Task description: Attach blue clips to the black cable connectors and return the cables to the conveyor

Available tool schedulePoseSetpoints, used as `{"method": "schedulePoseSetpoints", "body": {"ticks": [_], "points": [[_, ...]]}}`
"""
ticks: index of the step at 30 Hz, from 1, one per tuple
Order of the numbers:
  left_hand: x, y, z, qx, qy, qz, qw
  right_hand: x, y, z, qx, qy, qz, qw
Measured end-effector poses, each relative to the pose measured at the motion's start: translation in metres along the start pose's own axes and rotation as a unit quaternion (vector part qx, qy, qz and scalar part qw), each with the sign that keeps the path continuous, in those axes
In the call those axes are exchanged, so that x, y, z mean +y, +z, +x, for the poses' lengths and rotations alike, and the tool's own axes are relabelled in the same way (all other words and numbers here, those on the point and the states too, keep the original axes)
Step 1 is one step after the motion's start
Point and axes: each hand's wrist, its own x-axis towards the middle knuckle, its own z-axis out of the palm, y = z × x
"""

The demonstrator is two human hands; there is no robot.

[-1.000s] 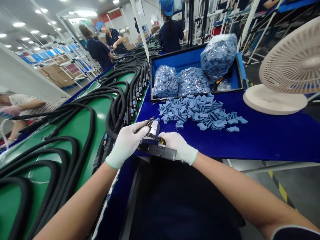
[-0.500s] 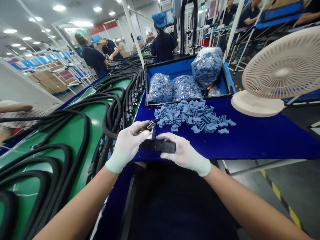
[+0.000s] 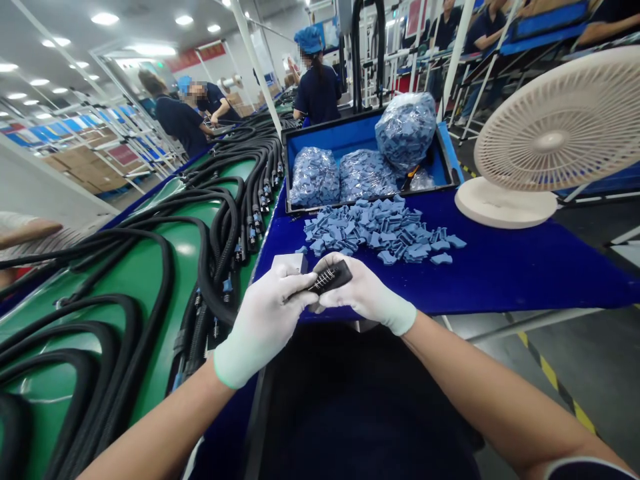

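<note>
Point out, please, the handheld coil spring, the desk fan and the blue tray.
Coil spring (image 3: 327, 278): head view, its middle coils.
Desk fan (image 3: 549, 141): head view, its grille hub.
Blue tray (image 3: 346, 137): head view, its back wall.

L hand (image 3: 265, 317) nearer R hand (image 3: 364, 295); ribbed pc (image 3: 326, 279) less upright

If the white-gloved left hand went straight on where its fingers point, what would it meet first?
Probably the white-gloved right hand, just ahead at the small black ribbed piece; exact depth is unclear.
</note>
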Motion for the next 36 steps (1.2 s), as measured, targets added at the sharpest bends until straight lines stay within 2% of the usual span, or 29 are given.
{"method": "schedulePoseSetpoints", "body": {"ticks": [4,6,10,12,14,17,19,21,23,25,27,29,30,32,33,34,35,36], "points": [[0.009,0.009,-0.007,0.006,-0.06,0.03,0.998,-0.004,0.001,0.0,-0.009,0.033,0.028,0.999],[0.009,0.012,-0.009,0.002,-0.064,0.037,0.997,-0.006,0.001,-0.001,-0.009,0.047,0.025,0.999],[-0.004,0.012,-0.007,-0.002,0.035,0.091,0.995,-0.006,-0.002,-0.004,-0.046,0.057,0.017,0.997],[-0.014,0.009,-0.002,-0.028,0.064,0.063,0.996,-0.005,-0.002,-0.006,-0.059,0.056,0.021,0.996],[-0.021,0.008,0.005,-0.056,0.026,-0.022,0.998,-0.003,-0.001,-0.008,-0.045,0.05,0.023,0.997],[-0.026,0.008,0.019,-0.082,-0.098,-0.145,0.981,0.0,0.002,-0.011,-0.004,0.036,0.012,0.999],[-0.026,0.011,0.026,-0.113,-0.133,-0.161,0.971,0.0,0.003,-0.012,0.0,0.03,-0.001,1.0],[-0.025,0.013,0.027,-0.127,-0.128,-0.137,0.974,0.001,0.001,-0.013,-0.004,0.024,-0.007,1.0],[-0.023,0.016,0.019,-0.076,-0.113,-0.094,0.986,0.004,-0.002,-0.015,0.007,0.012,0.003,1.0],[-0.02,0.02,0.001,-0.01,-0.087,-0.05,0.995,0.012,-0.001,-0.018,0.05,-0.026,0.021,0.998],[-0.018,0.026,-0.022,0.002,-0.094,-0.05,0.994,0.026,0.005,-0.024,0.115,-0.079,0.055,0.989],[-0.019,0.031,-0.042,-0.002,-0.177,-0.169,0.97,0.043,0.014,-0.031,0.15,-0.097,0.077,0.981],[-0.021,0.033,-0.049,0.018,-0.222,-0.244,0.944,0.05,0.019,-0.034,0.132,-0.081,0.067,0.986],[-0.029,0.03,-0.055,0.105,-0.279,-0.383,0.875,0.057,0.02,-0.034,0.044,-0.038,-0.032,0.998],[-0.034,0.025,-0.055,0.158,-0.287,-0.432,0.84,0.055,0.016,-0.032,0.009,-0.035,-0.118,0.992],[-0.039,0.019,-0.052,0.206,-0.287,-0.465,0.811,0.051,0.008,-0.026,0.001,-0.047,-0.217,0.975],[-0.044,0.011,-0.048,0.241,-0.282,-0.488,0.79,0.046,-0.002,-0.018,0.022,-0.072,-0.326,0.942],[-0.049,0.003,-0.043,0.269,-0.272,-0.503,0.775,0.039,-0.015,-0.009,0.078,-0.096,-0.432,0.893]]}}
